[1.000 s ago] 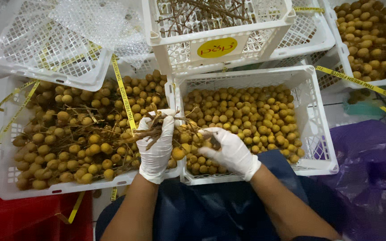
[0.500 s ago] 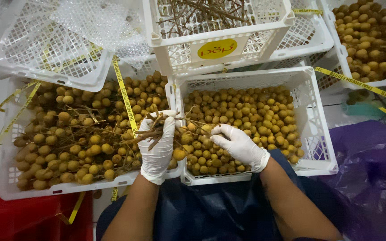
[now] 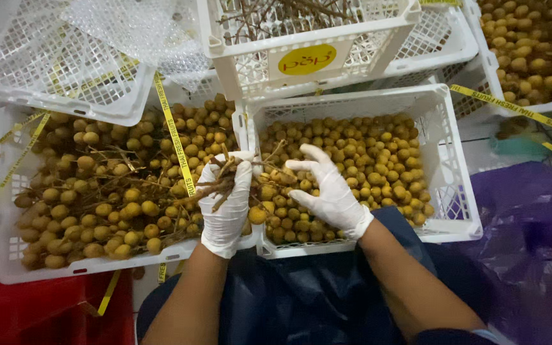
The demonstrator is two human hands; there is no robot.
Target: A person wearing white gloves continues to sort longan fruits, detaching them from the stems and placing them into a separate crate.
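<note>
- Fruit sorting: the white-gloved left hand (image 3: 226, 204) is clenched around a bundle of bare brown twigs (image 3: 215, 182), held above the gap between two crates.
- The white-gloved right hand (image 3: 327, 191) grasps nothing, its fingers spread over loose round tan-yellow fruits (image 3: 378, 160) in a white plastic lattice crate (image 3: 461, 191).
- Fruit still on stems fills the left white crate (image 3: 7, 255), crossed by yellow tape (image 3: 174, 137).

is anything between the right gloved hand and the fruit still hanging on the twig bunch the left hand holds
Nothing visible does. The right white-gloved hand already rests with its fingertips at the yellow-brown round fruit on the brown twig bunch gripped by the left white-gloved hand, above the white plastic lattice crate of loose fruit.
</note>
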